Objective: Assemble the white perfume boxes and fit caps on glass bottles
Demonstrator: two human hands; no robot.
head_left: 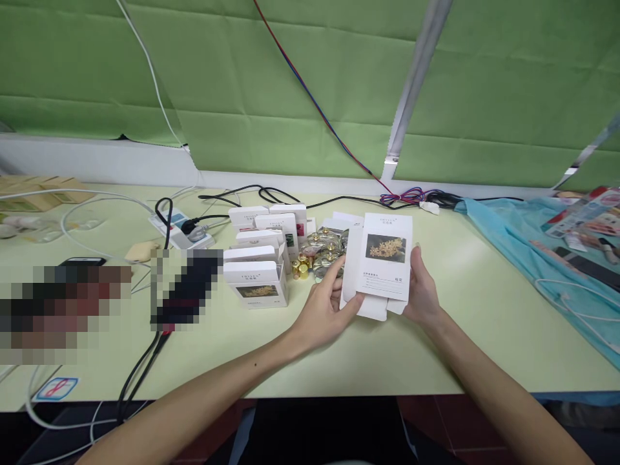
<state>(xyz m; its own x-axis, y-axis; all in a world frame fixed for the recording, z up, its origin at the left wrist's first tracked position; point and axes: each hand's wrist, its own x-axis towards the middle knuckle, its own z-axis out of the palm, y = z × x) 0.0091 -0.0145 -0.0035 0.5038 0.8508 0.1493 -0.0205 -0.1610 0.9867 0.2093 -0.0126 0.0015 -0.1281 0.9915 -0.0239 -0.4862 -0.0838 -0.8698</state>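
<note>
Between my two hands is a white cardboard box (385,281) with a picture of yellow flowers on its front and loose flaps at its lower end. My left hand (327,307) grips its left side, thumb across the lower front. Along the right edge my right hand (422,290) holds it, with most fingers hidden behind. Left of my hands stand several similar white boxes (254,274) in rows. Behind my left hand lie several clear bottles with gold tops (322,245), and small gold caps (303,270) sit beside them.
A white power strip (181,229) with plugs and black cables lies at the back left. Blue cloth (513,226) covers the table's right end. Cables (407,196) run along the back edge below a green curtain (290,90). Part of the left side is pixelated.
</note>
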